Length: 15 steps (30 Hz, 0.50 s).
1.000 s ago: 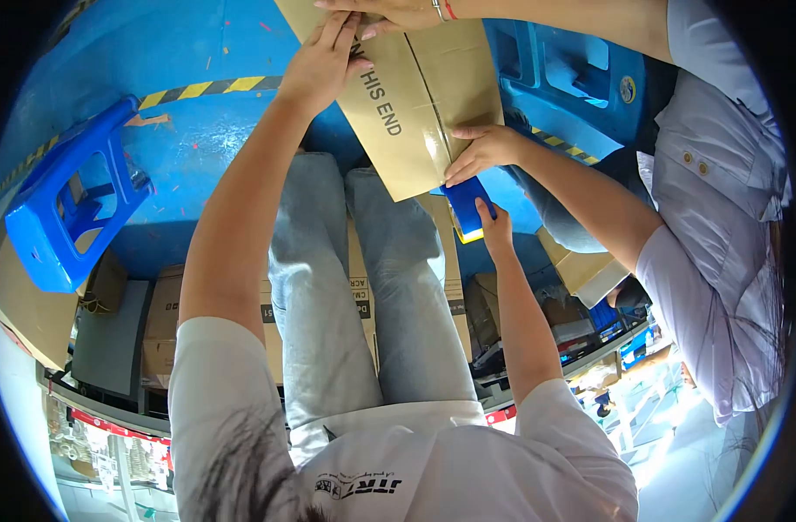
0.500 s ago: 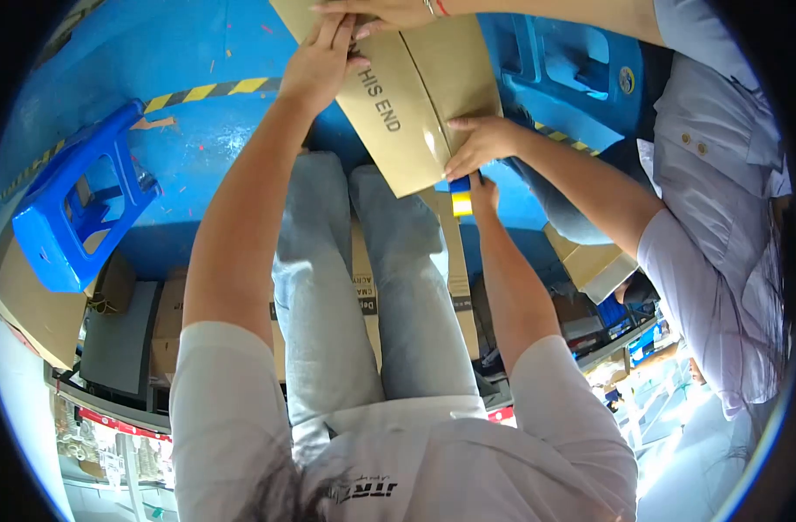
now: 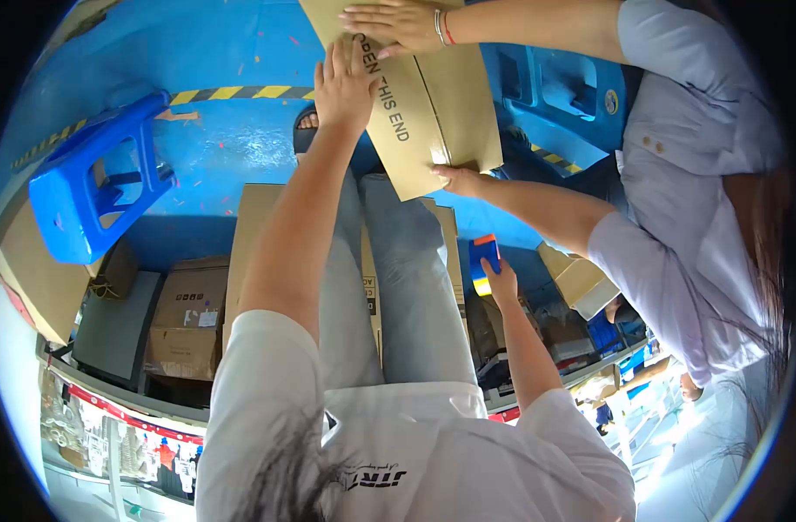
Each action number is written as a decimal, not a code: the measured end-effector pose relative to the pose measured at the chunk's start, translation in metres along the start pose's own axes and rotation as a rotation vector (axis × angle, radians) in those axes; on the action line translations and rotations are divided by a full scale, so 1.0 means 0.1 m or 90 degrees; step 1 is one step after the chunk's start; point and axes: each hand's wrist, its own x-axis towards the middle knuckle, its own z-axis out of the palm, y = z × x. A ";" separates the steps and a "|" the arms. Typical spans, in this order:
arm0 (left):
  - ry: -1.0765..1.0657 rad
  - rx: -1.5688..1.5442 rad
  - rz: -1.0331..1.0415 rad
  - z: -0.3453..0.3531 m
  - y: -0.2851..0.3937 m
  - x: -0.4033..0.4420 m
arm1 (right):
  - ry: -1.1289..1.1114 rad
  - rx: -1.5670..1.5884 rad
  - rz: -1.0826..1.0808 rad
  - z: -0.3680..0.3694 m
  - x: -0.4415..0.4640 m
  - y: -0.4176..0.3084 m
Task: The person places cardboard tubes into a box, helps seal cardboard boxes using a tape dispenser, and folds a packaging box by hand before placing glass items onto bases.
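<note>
Fingers of the right hand (image 3: 502, 283) wrap a blue tool (image 3: 482, 254) with yellow and orange parts, perhaps a tape dispenser, held just outside the right leg (image 3: 415, 287) and apart from the carton. Past the knees, the printed carton (image 3: 450, 109) lies slanted. At its near edge is a co-worker's nearer hand (image 3: 459, 180), likely bracing it; that hand and forearm stand between tool and carton. The left hand (image 3: 346, 91) lies along the carton's left side, fingers straight and gripping nothing, apparently to keep it from shifting. Beside it, the co-worker's other hand (image 3: 398, 26) lies flat on top, probably for the same steadiness. Farther out, striped tape (image 3: 241, 92) crosses the blue floor (image 3: 250, 52), between a left stool (image 3: 59, 204) and a right stool (image 3: 589, 126).
</note>
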 end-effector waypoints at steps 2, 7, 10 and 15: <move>-0.003 -0.040 -0.045 -0.17 -0.01 -0.14 | -0.036 -0.089 -0.035 -0.34 -0.32 -0.18; -0.135 -0.306 -0.172 -0.53 -0.07 -0.61 | -0.057 -0.167 -0.181 -1.08 -0.98 -0.73; -0.377 -0.643 -0.201 -0.75 0.00 -0.82 | -0.028 0.159 -0.273 -1.32 -1.28 -1.10; -0.643 -0.929 -0.338 -1.46 0.41 -0.63 | -0.045 0.657 -0.290 -1.13 -1.56 -1.69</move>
